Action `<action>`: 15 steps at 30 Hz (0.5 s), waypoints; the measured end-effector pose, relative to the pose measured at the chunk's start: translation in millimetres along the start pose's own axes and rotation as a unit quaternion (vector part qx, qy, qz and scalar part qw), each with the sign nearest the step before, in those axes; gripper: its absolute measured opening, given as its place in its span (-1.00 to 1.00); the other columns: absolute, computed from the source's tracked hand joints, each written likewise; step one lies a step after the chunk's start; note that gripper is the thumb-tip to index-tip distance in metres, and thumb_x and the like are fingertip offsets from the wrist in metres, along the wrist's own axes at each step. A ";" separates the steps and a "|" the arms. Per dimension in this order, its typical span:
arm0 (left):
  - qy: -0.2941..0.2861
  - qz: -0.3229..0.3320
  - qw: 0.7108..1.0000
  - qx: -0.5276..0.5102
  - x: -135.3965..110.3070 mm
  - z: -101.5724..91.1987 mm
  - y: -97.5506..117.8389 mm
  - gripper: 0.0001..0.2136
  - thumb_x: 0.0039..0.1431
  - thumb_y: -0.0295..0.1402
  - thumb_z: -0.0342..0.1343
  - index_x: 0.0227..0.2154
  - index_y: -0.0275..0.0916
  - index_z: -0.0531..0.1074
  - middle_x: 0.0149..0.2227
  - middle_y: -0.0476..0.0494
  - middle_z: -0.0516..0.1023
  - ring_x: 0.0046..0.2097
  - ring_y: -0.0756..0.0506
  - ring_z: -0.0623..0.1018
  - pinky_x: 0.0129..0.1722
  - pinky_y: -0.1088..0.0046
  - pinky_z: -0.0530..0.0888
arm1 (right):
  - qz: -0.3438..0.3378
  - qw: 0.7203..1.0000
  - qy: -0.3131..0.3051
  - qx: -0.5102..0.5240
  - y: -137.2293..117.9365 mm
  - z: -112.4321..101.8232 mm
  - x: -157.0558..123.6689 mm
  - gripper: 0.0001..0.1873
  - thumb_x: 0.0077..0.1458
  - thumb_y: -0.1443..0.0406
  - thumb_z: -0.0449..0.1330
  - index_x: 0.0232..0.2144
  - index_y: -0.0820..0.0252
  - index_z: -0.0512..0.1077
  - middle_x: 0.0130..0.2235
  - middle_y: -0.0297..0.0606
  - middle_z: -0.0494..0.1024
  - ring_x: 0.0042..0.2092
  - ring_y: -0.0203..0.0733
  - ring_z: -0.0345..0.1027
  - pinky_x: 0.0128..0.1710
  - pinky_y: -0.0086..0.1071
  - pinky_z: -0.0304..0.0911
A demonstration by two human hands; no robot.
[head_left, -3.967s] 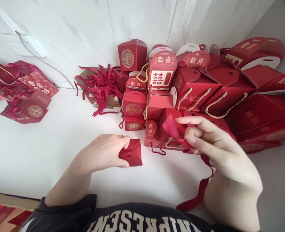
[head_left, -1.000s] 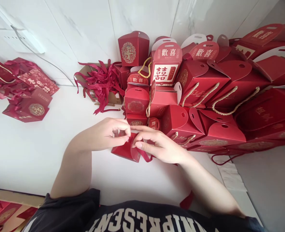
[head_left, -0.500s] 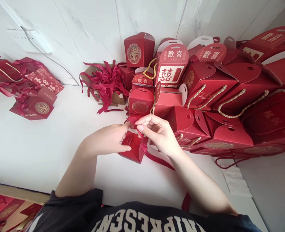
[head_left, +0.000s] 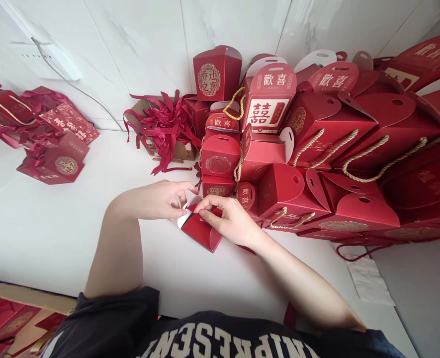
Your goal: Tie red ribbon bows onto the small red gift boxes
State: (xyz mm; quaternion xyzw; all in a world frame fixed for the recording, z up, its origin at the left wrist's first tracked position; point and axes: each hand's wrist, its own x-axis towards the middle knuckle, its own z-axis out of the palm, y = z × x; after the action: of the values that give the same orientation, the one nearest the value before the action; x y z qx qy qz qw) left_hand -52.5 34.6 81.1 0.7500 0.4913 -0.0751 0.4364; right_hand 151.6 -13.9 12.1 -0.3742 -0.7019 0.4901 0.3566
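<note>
I'm seeing a matt red card box [head_left: 201, 232] lying on a smooth, glossy white table [head_left: 55, 233]. Satin ribbons [head_left: 165, 127] are shining beside twisted cord handles [head_left: 382, 159].

A home packing corner: white table [head_left: 55, 233], marble-tiled wall [head_left: 137, 40], heaped red wedding gift boxes [head_left: 335, 149], loose ribbons [head_left: 165, 127].

Red gift boxes and ribbons crowd a white table [head_left: 55, 238] set against a marbled wall.
A heap of red gift boxes with gold rope handles [head_left: 331, 149] fills the right half of the frame. At top centre, a cardboard box of loose red ribbons [head_left: 163, 129]. Upper left, a smaller pile of ribboned boxes [head_left: 44, 134] below a white power strip [head_left: 44, 54] on the wall.
</note>
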 end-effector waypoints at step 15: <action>-0.004 0.006 0.999 0.052 -5.3 -3.6 9.2 -0.81 0.08 -0.28 0.02 -0.43 -0.16 0.54 -0.43 0.02 0.58 -0.33 -0.06 0.56 -0.35 0.55 0.40 | -0.007 0.999 -0.030 -0.014 13.3 7.7 3.1 -0.81 0.25 0.33 0.07 -0.25 0.15 0.50 -0.26 -0.33 0.59 -0.24 -0.26 0.43 -0.17 -0.41 0.25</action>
State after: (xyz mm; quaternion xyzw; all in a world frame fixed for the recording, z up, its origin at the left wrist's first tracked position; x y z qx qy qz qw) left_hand -48.9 32.4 91.6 0.7745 0.4804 -0.1010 0.3989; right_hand 145.8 -11.2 -2.2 -0.3595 -0.7216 0.4888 0.3334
